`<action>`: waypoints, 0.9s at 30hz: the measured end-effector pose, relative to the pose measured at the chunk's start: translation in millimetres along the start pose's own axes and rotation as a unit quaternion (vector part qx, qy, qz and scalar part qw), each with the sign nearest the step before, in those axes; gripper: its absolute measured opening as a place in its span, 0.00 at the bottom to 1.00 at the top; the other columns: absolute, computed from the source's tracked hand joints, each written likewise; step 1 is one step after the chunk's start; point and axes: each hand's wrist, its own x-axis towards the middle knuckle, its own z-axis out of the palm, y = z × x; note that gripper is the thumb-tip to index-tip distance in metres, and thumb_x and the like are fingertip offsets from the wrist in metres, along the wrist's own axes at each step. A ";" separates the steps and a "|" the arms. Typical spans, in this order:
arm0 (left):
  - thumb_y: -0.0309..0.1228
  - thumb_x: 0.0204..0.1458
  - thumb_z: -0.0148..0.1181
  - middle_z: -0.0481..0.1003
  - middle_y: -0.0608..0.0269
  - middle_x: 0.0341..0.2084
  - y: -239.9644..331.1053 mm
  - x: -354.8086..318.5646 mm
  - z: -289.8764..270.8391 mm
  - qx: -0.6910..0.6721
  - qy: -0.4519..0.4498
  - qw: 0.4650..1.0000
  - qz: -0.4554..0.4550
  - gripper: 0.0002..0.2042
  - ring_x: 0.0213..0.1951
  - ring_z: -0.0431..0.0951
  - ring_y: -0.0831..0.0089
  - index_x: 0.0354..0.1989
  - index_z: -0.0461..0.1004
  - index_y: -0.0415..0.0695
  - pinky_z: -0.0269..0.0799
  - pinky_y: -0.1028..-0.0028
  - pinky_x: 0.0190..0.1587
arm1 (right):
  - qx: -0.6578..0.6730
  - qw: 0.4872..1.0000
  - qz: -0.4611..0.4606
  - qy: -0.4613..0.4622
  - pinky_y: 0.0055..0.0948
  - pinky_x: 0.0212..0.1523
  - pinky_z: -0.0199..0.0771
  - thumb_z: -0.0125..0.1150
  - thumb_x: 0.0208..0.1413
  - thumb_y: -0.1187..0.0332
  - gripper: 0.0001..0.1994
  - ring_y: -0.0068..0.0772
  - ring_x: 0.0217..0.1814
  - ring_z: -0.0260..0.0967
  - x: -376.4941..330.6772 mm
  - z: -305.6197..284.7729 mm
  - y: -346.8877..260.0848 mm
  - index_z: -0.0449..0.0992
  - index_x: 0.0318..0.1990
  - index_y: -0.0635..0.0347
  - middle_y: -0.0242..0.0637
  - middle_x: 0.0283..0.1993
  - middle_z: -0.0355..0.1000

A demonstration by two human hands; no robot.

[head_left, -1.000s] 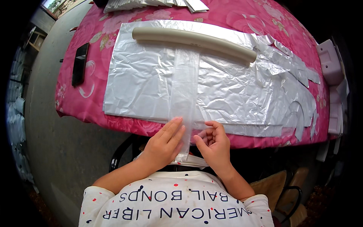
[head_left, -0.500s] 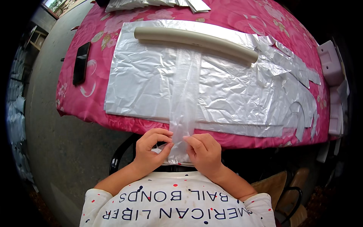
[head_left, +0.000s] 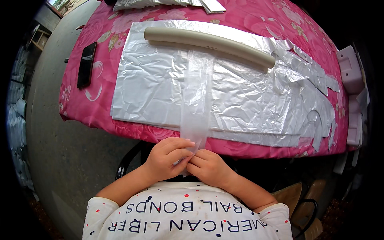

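A long strip of clear plastic film (head_left: 196, 100) runs down the table and over its near edge. At its near end, my left hand (head_left: 170, 158) and my right hand (head_left: 208, 166) meet with fingertips pinched on the film. My fingers partly cover the lower end of the strip. Beneath it lies a stack of silvery-white plastic sheets (head_left: 148, 88), cut into curved shapes at the right. A pale beige tube (head_left: 208, 42) rests across the far part of the sheets, over the strip's far end.
The table wears a pink flowered cloth (head_left: 104, 120). A black phone (head_left: 87, 65) lies at its left. More folded white sheets (head_left: 160, 3) sit at the far edge. Pale pink plastic containers (head_left: 350, 70) stand beyond the right edge, and a wooden chair (head_left: 290, 196) is at the lower right.
My hands have come together, my right one moving left to the film's near end. The strip now narrows between my fingers where it lay flatter before.
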 end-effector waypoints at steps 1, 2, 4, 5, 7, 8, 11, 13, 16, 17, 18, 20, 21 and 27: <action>0.23 0.41 0.62 0.75 0.57 0.39 -3.4 -1.3 0.8 0.009 -0.024 1.000 0.018 0.07 0.38 0.76 0.61 0.30 0.74 0.41 0.73 0.68 0.41 | 0.044 0.999 0.002 -0.004 0.29 0.35 0.69 0.57 0.40 0.74 0.09 0.33 0.36 0.67 -0.8 -1.0 0.8 0.72 0.33 0.61 0.34 0.31 0.68; 0.26 0.42 0.62 0.75 0.57 0.39 -7.6 -3.6 1.8 0.018 -0.048 0.998 0.036 0.07 0.39 0.76 0.61 0.31 0.74 0.41 0.73 0.67 0.42 | 0.087 0.996 0.004 -0.008 0.29 0.35 0.70 0.57 0.40 0.74 0.09 0.33 0.36 0.67 -1.9 -2.5 1.5 0.73 0.33 0.60 0.34 0.32 0.68; 0.30 0.45 0.61 0.75 0.57 0.41 -11.2 -4.5 -1.3 0.026 -0.109 0.991 0.072 0.09 0.41 0.76 0.61 0.34 0.74 0.41 0.72 0.66 0.44 | 0.166 0.986 0.015 -0.028 0.30 0.34 0.71 0.58 0.40 0.75 0.10 0.33 0.36 0.68 -4.8 -10.6 2.6 0.73 0.35 0.59 0.33 0.33 0.69; 0.31 0.46 0.60 0.75 0.57 0.41 -11.4 -3.8 -4.4 0.025 -0.145 0.985 0.089 0.10 0.42 0.75 0.61 0.35 0.74 0.40 0.72 0.66 0.45 | 0.202 0.978 0.025 -0.045 0.30 0.35 0.71 0.58 0.40 0.75 0.11 0.33 0.37 0.69 -7.7 -19.4 2.6 0.73 0.36 0.59 0.33 0.33 0.69; 0.33 0.47 0.59 0.74 0.56 0.43 -12.4 -4.9 -11.3 0.018 -0.200 0.972 0.120 0.13 0.45 0.75 0.61 0.38 0.73 0.40 0.71 0.66 0.47 | 0.217 0.975 0.032 -0.039 0.30 0.41 0.73 0.57 0.42 0.74 0.14 0.34 0.43 0.70 -9.9 -33.8 5.6 0.74 0.41 0.58 0.34 0.40 0.72; 0.34 0.47 0.59 0.73 0.56 0.45 -14.1 -6.9 -16.1 0.011 -0.218 0.967 0.134 0.14 0.46 0.74 0.62 0.40 0.72 0.40 0.71 0.65 0.49 | 0.138 0.990 0.018 -0.011 0.30 0.43 0.72 0.57 0.43 0.74 0.14 0.34 0.45 0.70 -6.0 -37.6 9.4 0.73 0.42 0.58 0.34 0.43 0.72; 0.33 0.46 0.58 0.71 0.55 0.49 -21.2 -4.4 -27.3 0.056 -0.214 0.952 0.209 0.16 0.50 0.73 0.62 0.44 0.72 0.40 0.67 0.65 0.53 | -0.064 0.998 -0.018 0.023 0.34 0.53 0.68 0.56 0.44 0.77 0.22 0.34 0.56 0.65 4.8 -49.2 27.0 0.71 0.50 0.55 0.34 0.55 0.68; 0.32 0.43 0.59 0.67 0.57 0.55 -29.2 -2.9 -31.8 0.127 -0.211 0.938 0.246 0.22 0.56 0.68 0.65 0.50 0.70 0.41 0.60 0.64 0.60 | -0.121 0.992 -0.020 -0.021 0.35 0.58 0.62 0.54 0.46 0.74 0.21 0.35 0.61 0.61 11.3 -50.9 38.7 0.69 0.52 0.56 0.37 0.58 0.65; 0.33 0.43 0.59 0.64 0.59 0.58 -32.9 8.0 -31.8 0.246 -0.266 0.911 0.197 0.25 0.60 0.63 0.67 0.53 0.67 0.41 0.54 0.63 0.63 | -0.131 0.989 -0.010 -0.071 0.37 0.64 0.54 0.53 0.46 0.73 0.25 0.36 0.65 0.56 12.7 -48.0 47.9 0.65 0.57 0.60 0.40 0.62 0.60; 0.33 0.45 0.56 0.61 0.61 0.60 -39.0 3.2 -24.8 0.289 -0.259 0.900 0.198 0.25 0.63 0.59 0.68 0.55 0.66 0.41 0.50 0.63 0.65 | -0.124 0.989 0.003 -0.083 0.37 0.64 0.54 0.53 0.46 0.74 0.26 0.37 0.65 0.56 13.7 -48.1 47.8 0.64 0.57 0.61 0.40 0.62 0.60; 0.32 0.46 0.54 0.62 0.60 0.60 -40.7 -0.2 -18.8 0.281 -0.242 0.909 0.192 0.24 0.62 0.60 0.68 0.54 0.66 0.41 0.51 0.63 0.64 | -0.119 0.988 0.018 -0.096 0.37 0.64 0.54 0.54 0.45 0.74 0.27 0.37 0.66 0.56 13.5 -48.3 48.1 0.64 0.57 0.62 0.41 0.63 0.60; 0.30 0.48 0.52 0.63 0.59 0.59 -40.4 -4.0 -9.7 0.265 -0.208 0.924 0.181 0.21 0.61 0.61 0.67 0.53 0.68 0.40 0.53 0.63 0.63 | -0.102 0.990 0.021 -0.098 0.37 0.64 0.54 0.54 0.42 0.75 0.29 0.37 0.66 0.55 13.9 -50.0 50.1 0.63 0.58 0.64 0.41 0.63 0.59; 0.29 0.48 0.51 0.64 0.58 0.58 -38.8 -3.3 -6.9 0.251 -0.199 0.930 0.179 0.20 0.61 0.62 0.67 0.52 0.68 0.40 0.55 0.63 0.63 | -0.093 0.990 0.024 -0.100 0.37 0.64 0.54 0.55 0.41 0.75 0.30 0.37 0.66 0.55 13.2 -50.5 50.4 0.63 0.58 0.64 0.41 0.63 0.58; 0.28 0.49 0.50 0.69 0.56 0.52 -37.8 0.0 -1.1 0.162 -0.144 0.959 0.183 0.16 0.56 0.69 0.65 0.48 0.71 0.39 0.63 0.64 0.59 | -0.056 0.996 0.040 -0.060 0.38 0.64 0.54 0.57 0.38 0.75 0.30 0.40 0.66 0.54 10.1 -46.6 52.2 0.64 0.56 0.62 0.42 0.64 0.56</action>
